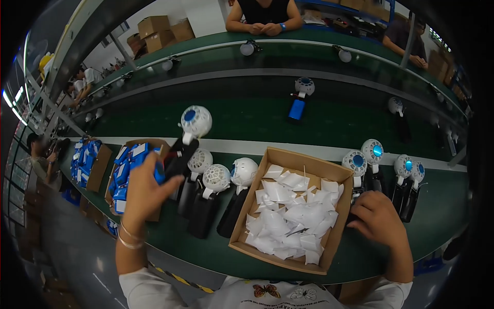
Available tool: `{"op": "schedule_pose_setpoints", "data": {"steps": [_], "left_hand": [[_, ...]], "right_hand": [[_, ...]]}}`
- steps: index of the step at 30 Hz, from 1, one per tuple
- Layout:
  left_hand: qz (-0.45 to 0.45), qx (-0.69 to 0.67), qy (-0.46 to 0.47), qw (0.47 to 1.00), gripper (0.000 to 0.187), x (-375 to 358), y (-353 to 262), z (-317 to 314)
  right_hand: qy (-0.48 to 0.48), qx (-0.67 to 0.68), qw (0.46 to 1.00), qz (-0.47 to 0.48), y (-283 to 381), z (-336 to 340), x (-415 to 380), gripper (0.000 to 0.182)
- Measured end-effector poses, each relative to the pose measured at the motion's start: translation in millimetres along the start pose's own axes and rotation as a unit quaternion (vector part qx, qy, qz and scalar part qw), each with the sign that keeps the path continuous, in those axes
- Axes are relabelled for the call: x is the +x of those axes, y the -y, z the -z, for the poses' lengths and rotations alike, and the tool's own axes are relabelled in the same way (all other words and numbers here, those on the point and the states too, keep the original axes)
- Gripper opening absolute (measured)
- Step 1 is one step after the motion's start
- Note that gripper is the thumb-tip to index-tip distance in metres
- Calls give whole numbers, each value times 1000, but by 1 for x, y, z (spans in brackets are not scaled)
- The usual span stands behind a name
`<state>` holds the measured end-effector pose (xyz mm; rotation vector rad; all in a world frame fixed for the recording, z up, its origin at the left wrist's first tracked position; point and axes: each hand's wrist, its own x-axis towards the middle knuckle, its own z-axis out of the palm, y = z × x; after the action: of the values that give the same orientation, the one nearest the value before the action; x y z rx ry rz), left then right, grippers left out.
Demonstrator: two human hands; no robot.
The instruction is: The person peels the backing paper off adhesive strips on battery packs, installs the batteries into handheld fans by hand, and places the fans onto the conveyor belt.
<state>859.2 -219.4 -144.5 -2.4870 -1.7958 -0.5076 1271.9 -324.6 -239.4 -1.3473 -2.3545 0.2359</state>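
Observation:
My left hand (144,188) is at the box of blue battery packs (121,172), with a blue pack (159,171) between its thumb and fingers. Close beside it, a white round fan head (196,122) stands on a black handle. Several more fans with black handles, one of them a white-headed fan (216,178), lie to its right. My right hand (378,216) is near the black handles of fans with blue centres (355,161); its fingers are bent and apart, with nothing visible between them. An open cardboard box (240,226) of white plastic pieces (288,216) lies between my hands.
Behind the pale rail (247,148), a fan with a blue pack (297,109) lies on the green belt (247,116). A second box of blue packs (98,167) stands at the left. People are across the line, one with hands together (265,29).

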Motion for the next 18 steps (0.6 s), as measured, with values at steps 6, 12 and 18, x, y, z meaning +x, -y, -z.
{"op": "schedule_pose_setpoints", "data": {"steps": [6,12,18], "left_hand": [[1,91,36,995,48,-69,-27,-29],[-122,-310,0,943,44,-34,-78,-36],[154,-751,365,528,58,-12,-138,-80]], "right_hand": [[16,-16,997,68,-3,8,23,25],[22,-35,998,45,34,28,41,24],[-228,197,944,136,63,-29,77,21]]}}
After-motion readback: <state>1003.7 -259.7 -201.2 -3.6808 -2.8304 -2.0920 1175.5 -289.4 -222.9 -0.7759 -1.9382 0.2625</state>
